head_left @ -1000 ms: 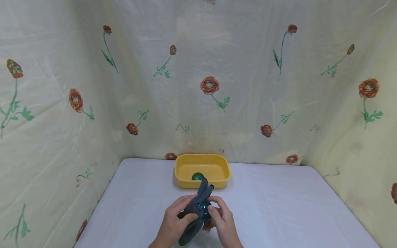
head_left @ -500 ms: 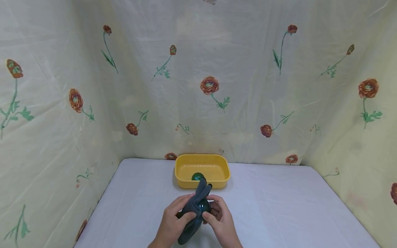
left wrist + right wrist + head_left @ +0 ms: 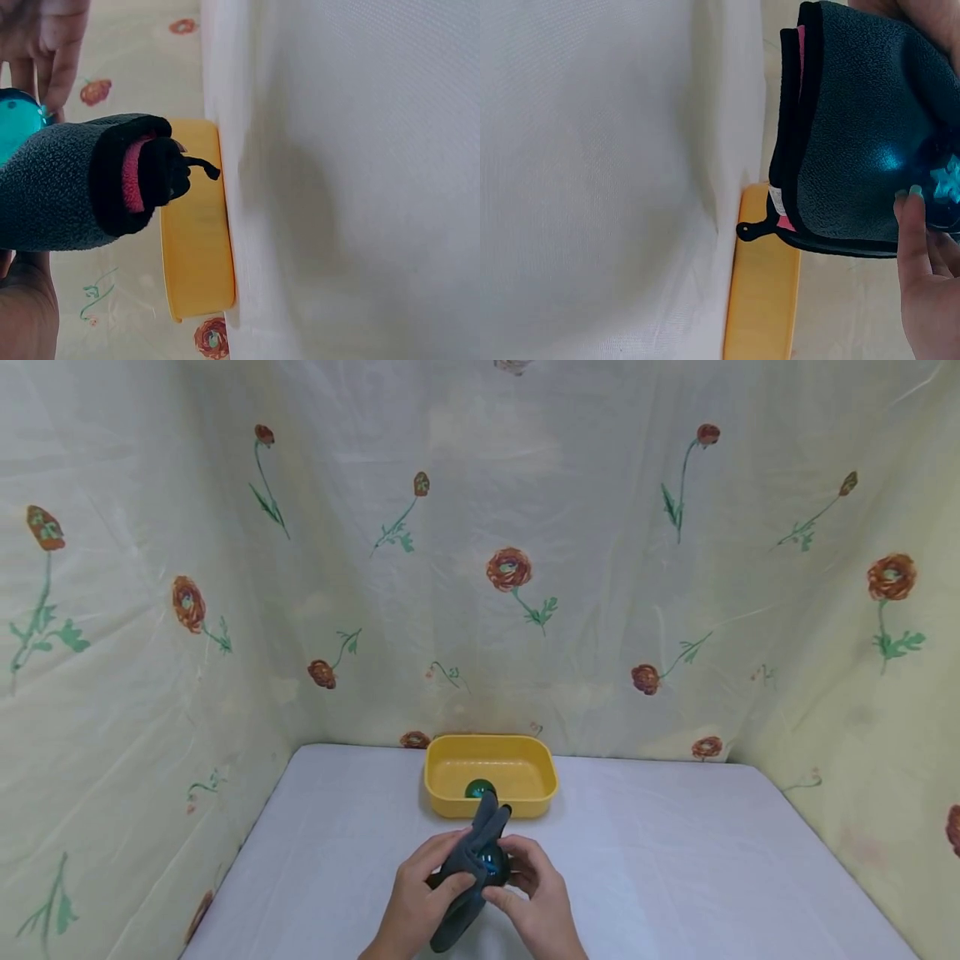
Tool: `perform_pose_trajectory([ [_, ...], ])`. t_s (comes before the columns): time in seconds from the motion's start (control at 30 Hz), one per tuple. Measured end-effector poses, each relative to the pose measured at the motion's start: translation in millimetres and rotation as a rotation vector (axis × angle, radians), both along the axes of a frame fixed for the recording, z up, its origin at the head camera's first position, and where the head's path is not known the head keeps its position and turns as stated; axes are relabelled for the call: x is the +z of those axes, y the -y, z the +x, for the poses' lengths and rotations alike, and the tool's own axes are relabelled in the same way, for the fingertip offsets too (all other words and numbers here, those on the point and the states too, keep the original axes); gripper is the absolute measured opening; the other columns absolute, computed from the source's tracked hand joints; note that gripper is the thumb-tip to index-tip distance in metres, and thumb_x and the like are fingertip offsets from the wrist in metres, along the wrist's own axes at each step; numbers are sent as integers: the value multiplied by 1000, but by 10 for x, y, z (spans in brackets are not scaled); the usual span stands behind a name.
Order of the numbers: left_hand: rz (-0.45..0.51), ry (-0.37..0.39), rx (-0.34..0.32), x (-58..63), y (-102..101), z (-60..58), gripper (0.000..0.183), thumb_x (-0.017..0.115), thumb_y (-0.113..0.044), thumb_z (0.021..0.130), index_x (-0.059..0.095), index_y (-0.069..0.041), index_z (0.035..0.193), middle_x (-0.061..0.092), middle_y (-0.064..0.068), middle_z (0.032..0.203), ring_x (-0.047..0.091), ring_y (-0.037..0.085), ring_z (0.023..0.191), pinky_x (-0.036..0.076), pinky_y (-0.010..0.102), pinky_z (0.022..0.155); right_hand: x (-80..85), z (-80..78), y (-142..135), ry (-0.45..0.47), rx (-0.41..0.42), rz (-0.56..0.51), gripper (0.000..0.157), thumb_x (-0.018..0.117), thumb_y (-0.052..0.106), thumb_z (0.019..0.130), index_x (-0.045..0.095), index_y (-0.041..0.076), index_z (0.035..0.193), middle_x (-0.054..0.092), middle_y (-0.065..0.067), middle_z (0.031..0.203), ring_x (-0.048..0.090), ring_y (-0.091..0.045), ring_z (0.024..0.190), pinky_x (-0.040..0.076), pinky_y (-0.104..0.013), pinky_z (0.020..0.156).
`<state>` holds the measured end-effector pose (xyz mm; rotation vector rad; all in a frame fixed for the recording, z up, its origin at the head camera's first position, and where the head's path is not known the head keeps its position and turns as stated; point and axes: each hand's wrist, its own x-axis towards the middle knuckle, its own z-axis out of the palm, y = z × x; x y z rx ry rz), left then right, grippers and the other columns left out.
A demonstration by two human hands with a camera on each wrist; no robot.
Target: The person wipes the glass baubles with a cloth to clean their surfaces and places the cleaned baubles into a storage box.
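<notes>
In the head view my left hand [image 3: 423, 885] grips a folded dark grey cloth [image 3: 455, 925], its thumb laid on the front. A shiny blue-green ball [image 3: 495, 865] sits against the cloth's right side, with my right hand [image 3: 538, 892] holding it between thumb and fingers. Black edging, a pink inner layer and a small hanging loop show on the cloth [image 3: 67, 184] in the left wrist view. From the right wrist, the ball [image 3: 946, 184] lies against the cloth [image 3: 855, 127], and part of it is cut off by the frame edge.
Beyond the hands a yellow plastic tub [image 3: 517, 807] stands near the back of the white-covered table [image 3: 660, 843]. Another green ball [image 3: 478, 788] lies inside it. Flower-printed curtains [image 3: 592, 610] enclose the table at the back and both sides.
The right thumb has slid down and left along the ball toward the cloth. The cloth and ball have shifted slightly left, while the left hand stays nearly in place.
</notes>
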<state>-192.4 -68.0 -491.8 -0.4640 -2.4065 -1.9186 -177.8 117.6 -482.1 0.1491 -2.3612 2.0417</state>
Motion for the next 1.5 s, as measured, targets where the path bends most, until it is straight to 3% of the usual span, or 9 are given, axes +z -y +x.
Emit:
perform_pose_trajectory([
  [0.37, -20, -22, -6, 5, -17, -28, 48, 70, -45, 89, 58, -39, 135, 60, -6, 135, 60, 23, 123, 60, 32, 93, 20, -3, 8, -32, 14, 14, 62, 83, 2, 75, 56, 19, 129, 56, -4, 137, 56, -28, 126, 55, -24, 100],
  [0.87, 8, 6, -23, 48, -74, -49, 49, 69, -45, 90, 57, -37, 137, 59, -3, 137, 58, 24, 125, 61, 35, 93, 43, -1, -43, 3, 0, -33, 60, 76, 23, 87, 47, 10, 137, 57, -15, 136, 61, -27, 116, 59, -27, 93],
  [1.3, 22, 7, -49, 35, -96, -23, 48, 68, -47, 90, 57, -37, 136, 60, -4, 136, 57, 22, 127, 56, 35, 101, 7, -11, -112, 59, 17, -69, 58, 66, 31, 95, 41, 4, 139, 68, -19, 115, 67, -21, 91, 61, -29, 79],
  [1.5, 49, 78, -56, 18, -116, -3, 49, 69, -46, 89, 59, -34, 135, 60, -2, 136, 57, 24, 128, 57, 39, 100, -24, -13, -124, 128, 36, -108, 61, 60, 40, 98, 38, 2, 141, 71, -15, 105, 68, -22, 82, 61, -33, 72],
])
